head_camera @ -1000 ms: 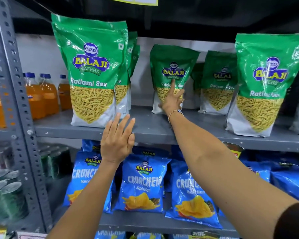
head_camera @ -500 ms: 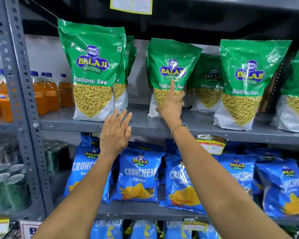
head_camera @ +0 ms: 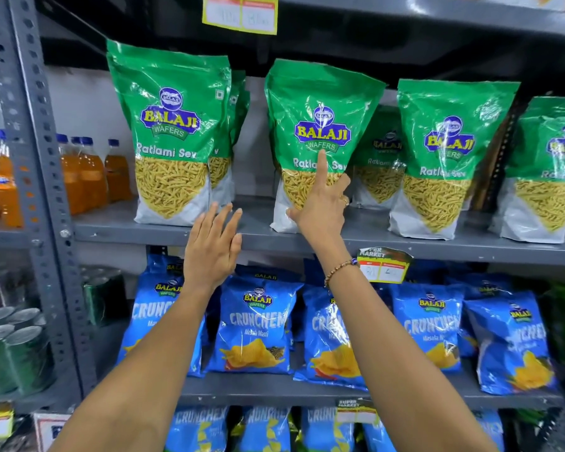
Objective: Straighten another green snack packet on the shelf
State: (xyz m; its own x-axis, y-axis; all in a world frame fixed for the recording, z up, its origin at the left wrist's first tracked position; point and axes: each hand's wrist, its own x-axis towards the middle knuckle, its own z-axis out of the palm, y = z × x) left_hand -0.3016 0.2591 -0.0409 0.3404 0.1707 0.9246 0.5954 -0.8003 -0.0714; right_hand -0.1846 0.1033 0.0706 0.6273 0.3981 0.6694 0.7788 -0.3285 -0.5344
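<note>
Pulled forward since earlier, middle green pouch [head_camera: 320, 125] stands gripped by right hand [head_camera: 322, 207] (forefinger extended); left hand [head_camera: 214, 249] open, empty.

A bare strip of the grey shelf [head_camera: 252, 220] lay open between the left green bag [head_camera: 172, 132] and the middle green bag [head_camera: 317, 125], wide enough for a hand; the left hand [head_camera: 214, 246] hung in front of that gap at the shelf's front edge. More green bags stood behind the left one and narrowed the gap toward the back. To the right, the middle bag and the right green bag [head_camera: 447, 151] stood closer, with another bag [head_camera: 380, 158] behind blocking that slot. The shelf above [head_camera: 405, 14] hung just over the bag tops. The upright post [head_camera: 30, 158] closed off the left side.
</note>
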